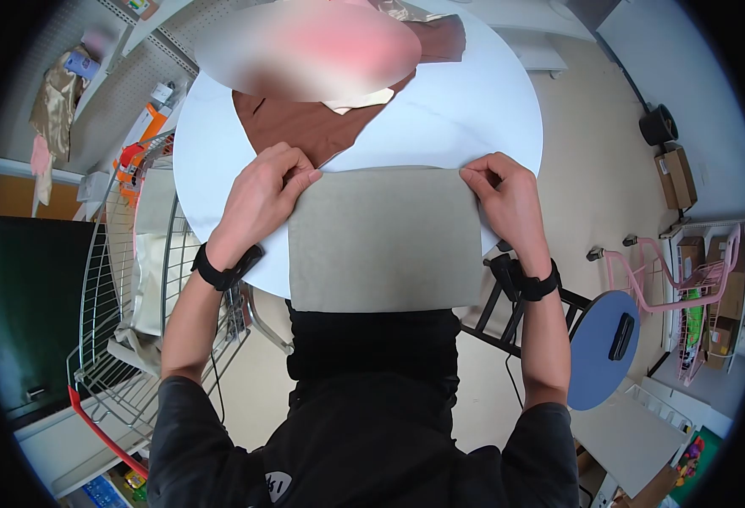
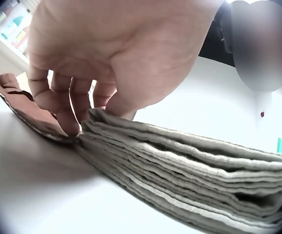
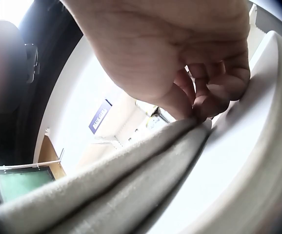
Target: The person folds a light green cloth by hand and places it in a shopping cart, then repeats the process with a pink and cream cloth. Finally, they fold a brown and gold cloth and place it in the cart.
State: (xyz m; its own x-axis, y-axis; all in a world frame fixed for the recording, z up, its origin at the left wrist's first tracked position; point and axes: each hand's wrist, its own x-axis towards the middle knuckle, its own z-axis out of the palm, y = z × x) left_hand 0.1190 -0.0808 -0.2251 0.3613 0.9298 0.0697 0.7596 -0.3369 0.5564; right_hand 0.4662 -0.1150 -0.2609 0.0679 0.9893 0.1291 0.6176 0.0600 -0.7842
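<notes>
A grey-green cloth (image 1: 385,241), folded into a neat rectangle, lies at the near edge of the round white table (image 1: 440,127) and reaches over it toward the person's lap. Its many stacked layers (image 2: 194,170) show from the side in the left wrist view. At the far left corner the left hand (image 1: 267,190) pinches the cloth between thumb and fingers. The right hand (image 1: 508,199) pinches the far right corner, where the thick rounded folds (image 3: 131,185) show in the right wrist view.
A brown garment (image 1: 305,127) is spread on the table beyond the left hand, partly under a blurred patch. To the left stands a wire cart (image 1: 123,313) holding pale cloth. A blue round stool (image 1: 597,356) is at the right, with a pink cart (image 1: 643,279) farther off.
</notes>
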